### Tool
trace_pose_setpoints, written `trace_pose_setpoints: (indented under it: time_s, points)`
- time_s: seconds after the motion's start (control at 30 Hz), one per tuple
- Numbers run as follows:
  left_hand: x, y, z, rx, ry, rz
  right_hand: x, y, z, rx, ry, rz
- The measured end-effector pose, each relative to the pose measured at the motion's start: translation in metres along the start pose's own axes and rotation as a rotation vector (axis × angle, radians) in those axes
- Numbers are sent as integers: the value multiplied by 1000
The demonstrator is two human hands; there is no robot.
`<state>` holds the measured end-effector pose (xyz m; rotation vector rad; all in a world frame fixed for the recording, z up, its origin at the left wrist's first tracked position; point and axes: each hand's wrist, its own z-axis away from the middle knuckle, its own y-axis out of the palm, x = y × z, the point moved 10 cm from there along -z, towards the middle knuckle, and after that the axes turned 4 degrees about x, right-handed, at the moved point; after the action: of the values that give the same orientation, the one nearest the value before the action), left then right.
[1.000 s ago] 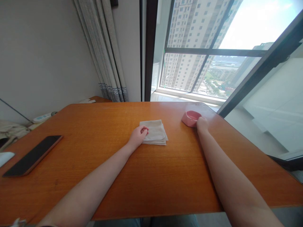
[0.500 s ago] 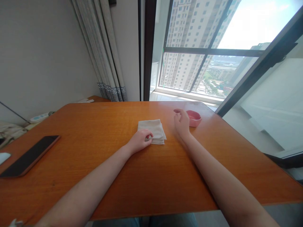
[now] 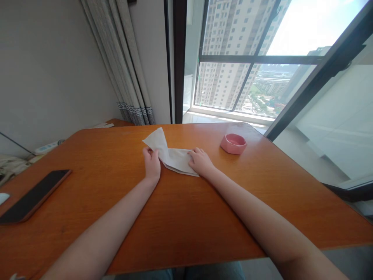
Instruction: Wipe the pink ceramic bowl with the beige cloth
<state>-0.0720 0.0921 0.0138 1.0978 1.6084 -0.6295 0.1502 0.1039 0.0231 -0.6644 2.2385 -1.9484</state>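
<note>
- Off-white fabric: the folded cloth (image 3: 178, 158) lies on the wooden table (image 3: 180, 217) between my two hands, its right part flat and its left end raised into a pointed flap.
- The step in hand, as I judge it, is opening or turning back that left end while the other end is steadied.
- My left hand (image 3: 152, 164) has the base of the raised flap pinched between thumb and fingers; the flap stands up beyond my fingertips, leaning to the left.
- My right hand (image 3: 201, 161) is palm down, fingers laid over the right end of the cloth. Whether they merely press or also nip an edge, I cannot tell from this angle.
- The next move, I'd say, calls for light pressure on the right and a gentle draw on the left, so the layers part without the whole piece sliding.
- Beyond my right hand, apart from it, the faceted pink bowl (image 3: 233, 146) sits upright, touched by neither hand.
</note>
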Motion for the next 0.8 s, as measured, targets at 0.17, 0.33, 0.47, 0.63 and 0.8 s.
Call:
trace_pose_setpoints:
  time_s: [0.17,0.33,0.47,0.63,0.8]
  points:
    - [23,-37,-25,-205,-126,94,-48,3,-5,33,140,27]
    - [29,-52,-47,-136,-149,-107,-75,-5,-4,-59,193,-73]
    - [21,-35,-55,114,-58,-311,-51,-6,-4,-101,110,-59]
    - [6,27,-23,648,264,-760,-21,8,-4,-4,-47,-59]
    - [-2,44,-4,748,360,-841,-25,12,-4,7,-45,-68]
